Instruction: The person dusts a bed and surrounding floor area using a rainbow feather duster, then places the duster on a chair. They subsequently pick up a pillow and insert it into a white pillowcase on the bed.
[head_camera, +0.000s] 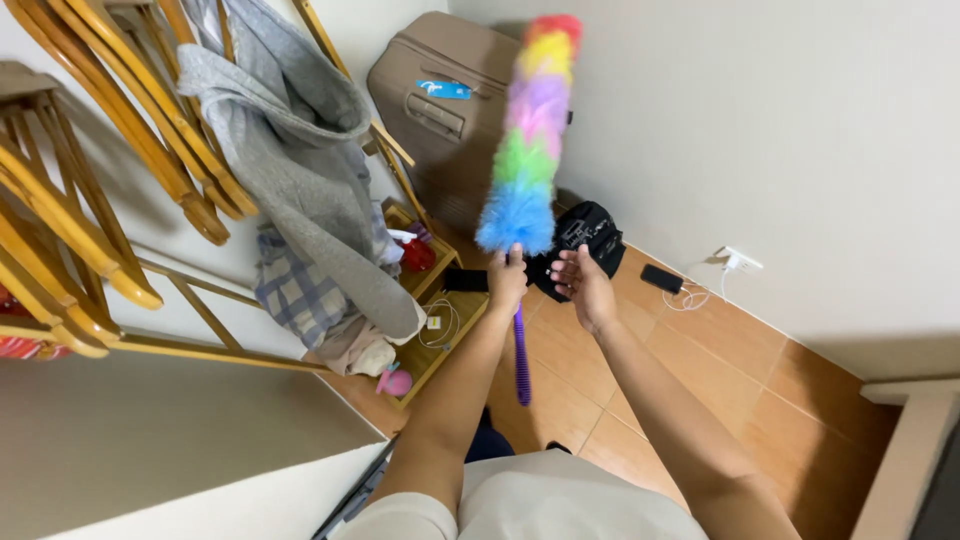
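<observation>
Fingers of my left hand (507, 280) wrap the ribbed purple plastic handle of a fluffy rainbow feather duster (527, 140), head raised above both hands. My right hand (583, 285) hovers open beside it. It looks light and soft; the stiff handle gives the firmest hold.

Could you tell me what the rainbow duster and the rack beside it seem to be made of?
Duster: fluffy head, likely synthetic fibre, judging by its vivid colour bands; the purple ribbed handle, gripped by the left hand, looks plastic. Rack: apparently varnished wood or bamboo, glossy honey-yellow.
</observation>
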